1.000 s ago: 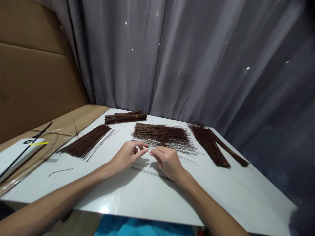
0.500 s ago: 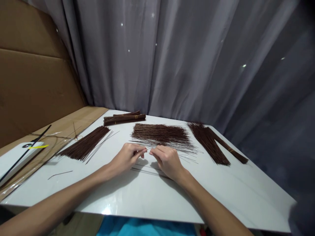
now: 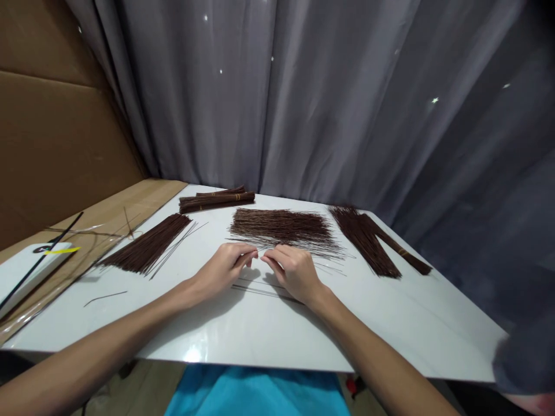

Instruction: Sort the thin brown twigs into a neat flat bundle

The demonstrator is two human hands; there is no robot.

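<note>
My left hand [image 3: 226,263] and my right hand [image 3: 293,268] are held close together over the white table, thumbs and forefingers pinched, fingertips a small gap apart. Whatever is between the fingers is too thin or hidden to make out. Just beyond them lies a loose spread of thin dark brown sticks [image 3: 281,225], its near edge straggling toward my hands. A few single sticks [image 3: 255,290] lie on the table below and behind my hands, partly covered by the right one.
A fanned bundle of brown sticks [image 3: 147,245] lies left, with tied bundles [image 3: 217,201] at the back. Two more bundles [image 3: 368,242] [image 3: 403,252] rest at right. One bent stick [image 3: 105,297] lies front left. Cardboard [image 3: 56,127] and a white object [image 3: 26,268] stand at left; a grey curtain [image 3: 303,104] hangs behind.
The whole scene sits slightly higher in the view, as the camera has tilted down a little. Both hands keep nearly the same pinched pose, with only slight finger movement.
</note>
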